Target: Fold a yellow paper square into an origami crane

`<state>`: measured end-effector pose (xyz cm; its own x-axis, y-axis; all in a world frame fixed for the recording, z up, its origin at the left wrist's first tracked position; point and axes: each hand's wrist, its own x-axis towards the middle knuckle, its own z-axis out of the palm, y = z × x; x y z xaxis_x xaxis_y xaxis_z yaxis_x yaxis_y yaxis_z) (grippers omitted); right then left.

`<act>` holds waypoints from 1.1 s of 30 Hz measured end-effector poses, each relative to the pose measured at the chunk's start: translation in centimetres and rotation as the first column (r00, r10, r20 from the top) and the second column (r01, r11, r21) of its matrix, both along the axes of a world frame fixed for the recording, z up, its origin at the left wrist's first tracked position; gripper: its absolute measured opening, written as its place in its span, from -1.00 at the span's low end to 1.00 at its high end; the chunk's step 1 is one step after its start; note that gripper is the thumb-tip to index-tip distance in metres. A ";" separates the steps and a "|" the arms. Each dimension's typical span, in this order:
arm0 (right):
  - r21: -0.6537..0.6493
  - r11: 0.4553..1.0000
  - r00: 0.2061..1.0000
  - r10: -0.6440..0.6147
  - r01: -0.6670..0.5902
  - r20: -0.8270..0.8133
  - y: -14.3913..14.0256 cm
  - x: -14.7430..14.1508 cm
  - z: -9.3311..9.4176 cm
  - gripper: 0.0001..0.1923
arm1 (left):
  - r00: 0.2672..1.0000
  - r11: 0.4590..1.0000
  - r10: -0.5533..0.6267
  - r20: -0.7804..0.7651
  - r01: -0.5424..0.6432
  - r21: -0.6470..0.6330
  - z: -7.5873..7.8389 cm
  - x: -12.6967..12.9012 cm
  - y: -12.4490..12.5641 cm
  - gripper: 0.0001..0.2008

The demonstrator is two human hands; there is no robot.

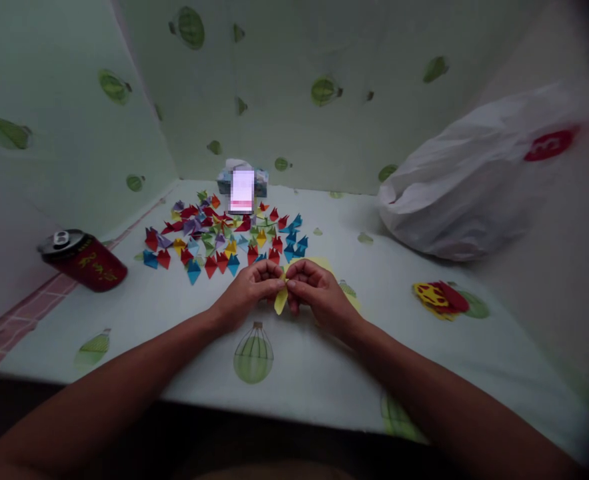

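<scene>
Between my two hands is a small folded yellow paper point(281, 302), pinched from both sides, its lower tip pointing down toward the table. My left hand point(254, 288) closes thumb and fingers on its left edge. On the other side, my right hand point(320, 291) pinches it near the top. Under and behind the right hand lies a flat pale yellow paper sheet point(324, 265), partly covered. Just beyond the hands spread many small folded paper figures point(223, 261) in red, blue, yellow, purple and green.
A phone point(242, 190) with a lit screen leans on a tissue box point(261, 181) at the back. A red drink can point(87, 260) stands at the left. To the right are a white plastic bag point(454, 193) and a red and yellow cut-out piece point(439, 298) on the tablecloth point(184, 373).
</scene>
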<state>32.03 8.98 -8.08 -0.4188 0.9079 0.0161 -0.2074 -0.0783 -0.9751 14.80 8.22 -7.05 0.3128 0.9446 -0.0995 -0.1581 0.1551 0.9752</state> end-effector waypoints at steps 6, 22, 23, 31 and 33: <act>-0.007 1.000 1.000 0.008 -0.008 0.017 0.1 0.0 -0.1 -0.70 | 1.000 0.999 0.001 -0.019 0.000 0.044 -0.1 -0.1 0.1 -0.76; 0.141 0.988 0.974 -0.096 0.067 0.205 -0.3 -0.3 0.3 -0.79 | 0.999 0.997 -0.004 -0.042 0.007 0.078 -0.2 -0.1 0.2 -0.82; 0.151 0.986 0.967 -0.110 0.076 0.231 -0.3 -0.3 0.3 -0.82 | 0.999 0.997 0.000 -0.043 0.003 0.078 -0.2 -0.1 0.2 -0.82; 0.270 0.958 0.915 -0.196 0.101 0.353 -0.4 -0.2 0.4 -0.88 | 0.998 0.995 -0.001 -0.056 0.007 0.097 -0.4 -0.2 0.4 -0.84; 0.271 0.957 0.916 -0.198 0.104 0.348 -0.5 -0.3 0.4 -0.88 | 0.998 0.994 0.003 -0.070 0.004 0.105 -0.3 -0.2 0.4 -0.84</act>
<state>31.74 8.52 -7.70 -0.2959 0.9483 0.1145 0.1790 0.1728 -0.9686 14.56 8.59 -7.37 0.3088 0.9509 -0.0211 -0.0892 0.0511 0.9947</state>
